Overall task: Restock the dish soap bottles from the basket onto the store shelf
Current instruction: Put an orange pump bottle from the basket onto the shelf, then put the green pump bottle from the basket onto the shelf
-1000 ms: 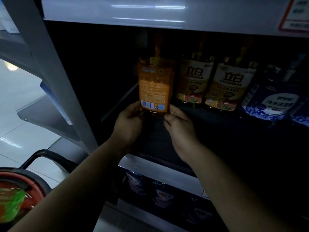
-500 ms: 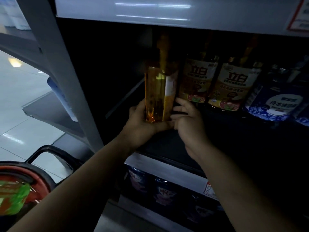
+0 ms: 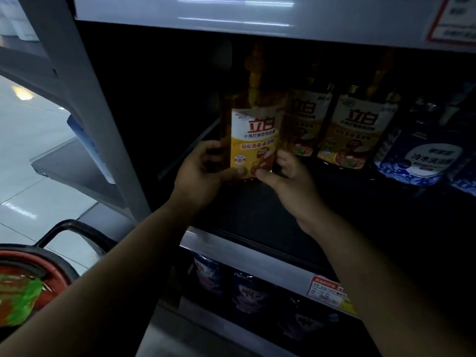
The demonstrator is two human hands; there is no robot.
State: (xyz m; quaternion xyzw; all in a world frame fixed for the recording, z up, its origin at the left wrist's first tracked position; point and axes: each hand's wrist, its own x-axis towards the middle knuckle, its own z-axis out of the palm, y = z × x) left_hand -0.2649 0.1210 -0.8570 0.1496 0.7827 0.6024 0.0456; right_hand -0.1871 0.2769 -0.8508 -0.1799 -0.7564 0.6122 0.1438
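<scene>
Turned since half a second ago, the bottle (image 3: 253,140) now faces its yellow front label outward instead of its narrow side. It is upright at the left end of a row on the dark shelf (image 3: 257,212), just beside a matching bottle (image 3: 301,124); whether its base rests down is unclear. The left hand (image 3: 203,173) grips its lower left side, thumb across the label. The right hand (image 3: 288,181) pinches the lower right corner. Blue pouches (image 3: 422,155) sit further right, and a red basket (image 3: 38,264) shows at lower left.

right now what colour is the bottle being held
Amber-orange bottle, with a white-and-yellow label and red lettering; the head view shows it.
</scene>
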